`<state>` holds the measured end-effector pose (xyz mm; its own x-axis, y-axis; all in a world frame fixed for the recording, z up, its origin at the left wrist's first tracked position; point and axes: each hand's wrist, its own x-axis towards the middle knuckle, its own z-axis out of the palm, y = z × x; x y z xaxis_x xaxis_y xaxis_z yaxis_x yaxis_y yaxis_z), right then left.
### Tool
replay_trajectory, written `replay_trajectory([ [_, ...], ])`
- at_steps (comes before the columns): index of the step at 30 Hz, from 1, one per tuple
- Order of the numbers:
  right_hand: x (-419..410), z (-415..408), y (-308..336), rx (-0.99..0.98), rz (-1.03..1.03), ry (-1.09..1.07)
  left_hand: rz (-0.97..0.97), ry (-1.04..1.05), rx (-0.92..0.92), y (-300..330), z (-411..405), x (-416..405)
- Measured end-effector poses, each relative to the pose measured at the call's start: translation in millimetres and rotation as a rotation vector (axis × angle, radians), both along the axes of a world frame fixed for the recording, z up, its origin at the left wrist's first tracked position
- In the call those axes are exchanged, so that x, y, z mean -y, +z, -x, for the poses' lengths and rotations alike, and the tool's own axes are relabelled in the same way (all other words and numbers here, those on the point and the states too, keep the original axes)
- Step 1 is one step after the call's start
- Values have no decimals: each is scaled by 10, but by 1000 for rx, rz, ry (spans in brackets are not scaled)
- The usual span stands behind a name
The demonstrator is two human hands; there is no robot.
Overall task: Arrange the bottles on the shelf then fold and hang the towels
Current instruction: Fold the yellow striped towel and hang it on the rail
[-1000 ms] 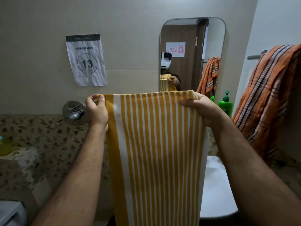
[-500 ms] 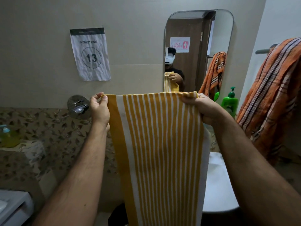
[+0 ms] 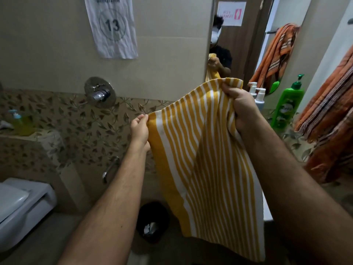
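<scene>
1. Far left, on tiled ledge [image 3: 23, 137]: one pump bottle [image 3: 20, 122], blue pump head, yellow liquid inside. Label unreadable.
2. Lower left: white toilet [image 3: 21, 207], lid down.
3. Wall, upper centre-left: one paper sign [image 3: 111, 25], circled "13". Line of text above too blurred to read.
4. Below sign: one chrome wall valve [image 3: 100, 94]. Lower down, one chrome handle [image 3: 110, 169].
5. Floor, centre: one black bin [image 3: 152, 221], dark liner, something pale and crumpled inside.
6. Left hand [image 3: 139, 129]: pinches lower top corner of yellow-and-white striped towel [image 3: 206, 169] between thumb and fingertips.
7. Towel held mid-air in front of wall, top edge slanting up to the right, rest hanging down.
8. Right hand [image 3: 241, 108]: fist clamped round the bunched upper corner, fingers curled into the cloth.
9. Mirror [image 3: 248, 44] behind: reflected pink-and-white door notice, mirrored text "FOR FEMALE".
10. Right of right hand: two white pump heads [image 3: 257, 92], bottles mostly hidden, contents can't tell.
11. Next right: one green pump bottle [image 3: 287, 104], green pump, label print too small to read.
12. Far right: one orange striped towel [image 3: 328, 131] hanging, its rail out of view. Seen again in mirror.
</scene>
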<state>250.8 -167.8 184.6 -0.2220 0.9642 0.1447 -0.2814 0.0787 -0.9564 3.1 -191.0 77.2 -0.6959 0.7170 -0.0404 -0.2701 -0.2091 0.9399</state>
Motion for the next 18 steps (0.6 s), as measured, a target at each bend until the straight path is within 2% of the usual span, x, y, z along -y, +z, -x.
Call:
replay_trajectory([
  [9, -120, 99, -258, 6, 46, -18, 123, -670, 464, -1171, -512, 275],
  [13, -243, 99, -343, 11, 67, -50, 210, -788, 436, -1356, -675, 395],
  [18, -321, 71, -401, -18, 107, -84, 159, -709, 263, -1156, -605, 361],
])
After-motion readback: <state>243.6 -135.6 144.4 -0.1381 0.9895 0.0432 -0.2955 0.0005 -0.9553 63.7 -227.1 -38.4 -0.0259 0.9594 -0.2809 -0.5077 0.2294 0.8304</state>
